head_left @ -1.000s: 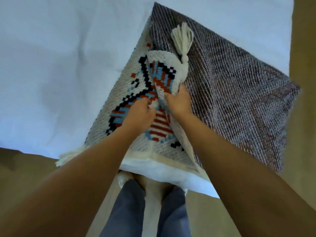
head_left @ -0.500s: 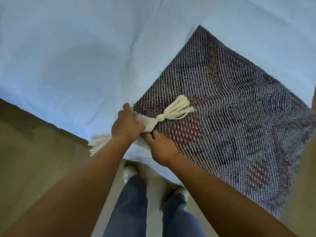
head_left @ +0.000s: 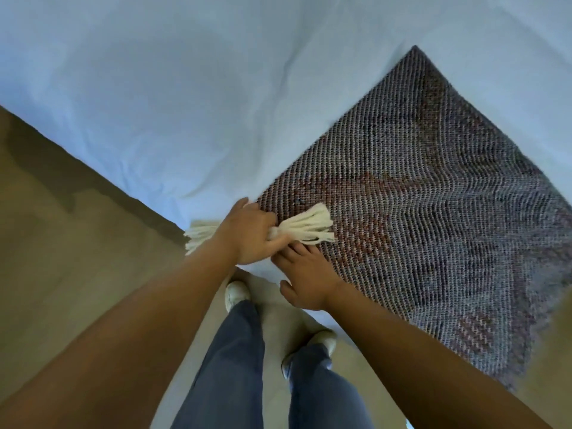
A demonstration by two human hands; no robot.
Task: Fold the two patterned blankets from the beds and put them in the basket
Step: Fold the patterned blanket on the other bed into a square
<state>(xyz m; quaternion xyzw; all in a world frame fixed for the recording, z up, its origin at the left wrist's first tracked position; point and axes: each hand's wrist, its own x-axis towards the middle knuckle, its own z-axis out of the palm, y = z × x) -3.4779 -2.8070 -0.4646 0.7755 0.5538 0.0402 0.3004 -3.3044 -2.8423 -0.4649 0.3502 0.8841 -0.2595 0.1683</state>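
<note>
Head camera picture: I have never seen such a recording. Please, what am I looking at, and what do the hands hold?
There is no machine here. A person wears one camera on the head, and it looks down at their own two hands. A woven blanket lies on a bed's pale sheet. The left hand grips a blanket corner with a cream tassel. The right hand rests its fingers on the blanket beside it. A second tassel shows behind the left wrist.

No readable text or labels
</note>
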